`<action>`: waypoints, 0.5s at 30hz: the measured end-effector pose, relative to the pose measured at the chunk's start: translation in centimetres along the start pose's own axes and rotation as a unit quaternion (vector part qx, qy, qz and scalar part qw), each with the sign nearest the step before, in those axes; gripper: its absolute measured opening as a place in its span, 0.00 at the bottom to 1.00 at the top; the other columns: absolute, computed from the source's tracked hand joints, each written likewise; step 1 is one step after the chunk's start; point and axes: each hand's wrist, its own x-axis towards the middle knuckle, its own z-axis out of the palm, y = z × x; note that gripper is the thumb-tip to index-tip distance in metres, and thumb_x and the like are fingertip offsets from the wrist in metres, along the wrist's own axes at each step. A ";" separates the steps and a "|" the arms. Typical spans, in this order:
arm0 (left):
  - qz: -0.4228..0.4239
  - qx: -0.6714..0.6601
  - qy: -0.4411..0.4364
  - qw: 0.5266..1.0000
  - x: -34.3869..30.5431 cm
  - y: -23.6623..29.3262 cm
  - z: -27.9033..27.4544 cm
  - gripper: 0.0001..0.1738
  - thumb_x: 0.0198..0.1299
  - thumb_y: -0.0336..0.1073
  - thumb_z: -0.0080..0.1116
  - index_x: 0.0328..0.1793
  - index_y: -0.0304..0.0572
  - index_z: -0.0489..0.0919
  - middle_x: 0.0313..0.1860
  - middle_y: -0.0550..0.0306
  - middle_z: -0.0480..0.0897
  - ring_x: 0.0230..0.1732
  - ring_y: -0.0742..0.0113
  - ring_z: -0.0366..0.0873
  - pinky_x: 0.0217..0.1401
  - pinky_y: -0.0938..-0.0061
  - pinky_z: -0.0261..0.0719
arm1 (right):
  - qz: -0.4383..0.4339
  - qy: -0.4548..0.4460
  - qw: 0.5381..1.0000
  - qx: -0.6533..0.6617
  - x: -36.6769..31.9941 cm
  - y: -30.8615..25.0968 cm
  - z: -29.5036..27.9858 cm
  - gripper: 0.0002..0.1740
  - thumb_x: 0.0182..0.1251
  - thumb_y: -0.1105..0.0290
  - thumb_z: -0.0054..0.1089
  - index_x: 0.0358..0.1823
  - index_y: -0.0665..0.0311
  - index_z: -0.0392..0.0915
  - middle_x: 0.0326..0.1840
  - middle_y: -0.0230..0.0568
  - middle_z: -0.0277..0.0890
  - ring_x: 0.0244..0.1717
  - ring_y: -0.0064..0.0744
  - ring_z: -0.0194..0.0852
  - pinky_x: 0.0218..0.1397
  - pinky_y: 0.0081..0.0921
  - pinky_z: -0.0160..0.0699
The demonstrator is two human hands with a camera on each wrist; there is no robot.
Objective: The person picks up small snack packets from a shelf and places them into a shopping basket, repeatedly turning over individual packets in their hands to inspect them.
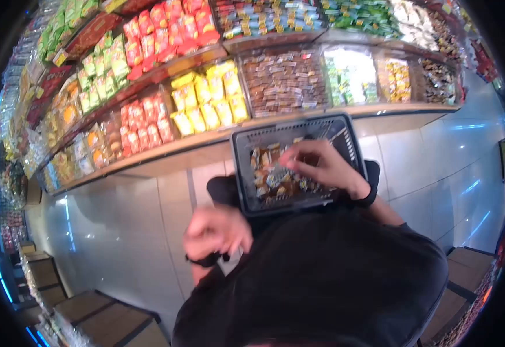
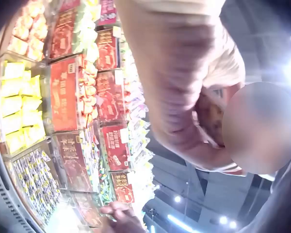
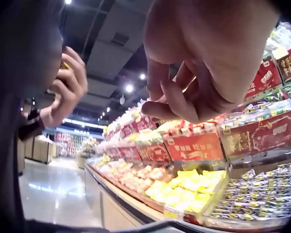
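A black shopping basket rests on the person's lap, with small wrapped sweets spread over its floor. Over the basket hovers the right hand, its fingers loosely bent and nothing visible between them. The right wrist view shows the same hand from close up, fingers curving inward. In front of the chest, left of the basket, the left hand is raised and blurred. Its curled fingers hold a small wrapped piece, mostly hidden by the hand; a yellow and dark bit shows in the right wrist view.
Tiered shop shelves stand ahead, with yellow packets, red packets and a bin of brown-wrapped sweets. A wooden ledge runs along their front. Brown boxes stand behind at left on the tiled floor.
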 end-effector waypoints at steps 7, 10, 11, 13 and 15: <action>-0.128 0.248 0.214 0.936 8.6 -5.4 2.2 0.34 0.81 0.57 0.29 0.80 0.41 0.60 0.37 0.41 0.84 0.25 0.62 0.82 0.24 0.75 0.80 | -0.054 0.051 0.997 0.031 -1.5 -2.4 1.9 0.10 0.72 0.72 0.68 0.50 0.69 0.83 0.46 0.31 0.78 0.33 0.15 0.79 0.31 0.15 0.74; -0.141 0.272 0.203 0.930 8.8 -6.8 1.8 0.30 0.83 0.53 0.26 0.80 0.44 0.58 0.36 0.42 0.83 0.25 0.60 0.83 0.25 0.74 0.81 | -0.041 0.059 0.987 0.146 -2.0 -1.1 2.4 0.06 0.71 0.77 0.66 0.46 0.72 0.83 0.46 0.35 0.76 0.30 0.22 0.82 0.29 0.16 0.74; -0.148 0.287 0.200 0.925 8.9 -7.0 1.7 0.30 0.83 0.52 0.26 0.80 0.44 0.58 0.37 0.42 0.83 0.25 0.60 0.83 0.25 0.73 0.82 | -0.032 0.059 0.976 0.206 -2.1 -0.8 2.5 0.05 0.72 0.79 0.65 0.45 0.72 0.83 0.47 0.37 0.75 0.30 0.25 0.84 0.30 0.17 0.74; -0.155 0.244 0.193 0.938 8.8 -6.9 1.7 0.26 0.82 0.42 0.39 0.81 0.43 0.57 0.39 0.43 0.84 0.28 0.60 0.85 0.29 0.71 0.85 | -0.048 0.084 0.975 0.199 -2.4 -0.4 2.6 0.05 0.73 0.78 0.63 0.41 0.74 0.81 0.41 0.38 0.78 0.23 0.23 0.80 0.26 0.19 0.75; -0.151 0.342 0.132 0.918 8.6 -6.9 1.9 0.31 0.76 0.29 0.52 0.81 0.43 0.56 0.42 0.43 0.84 0.34 0.60 0.87 0.35 0.69 0.89 | -0.002 0.139 0.958 0.250 -2.5 -0.1 2.2 0.06 0.74 0.75 0.63 0.40 0.74 0.82 0.33 0.37 0.80 0.24 0.22 0.80 0.26 0.19 0.75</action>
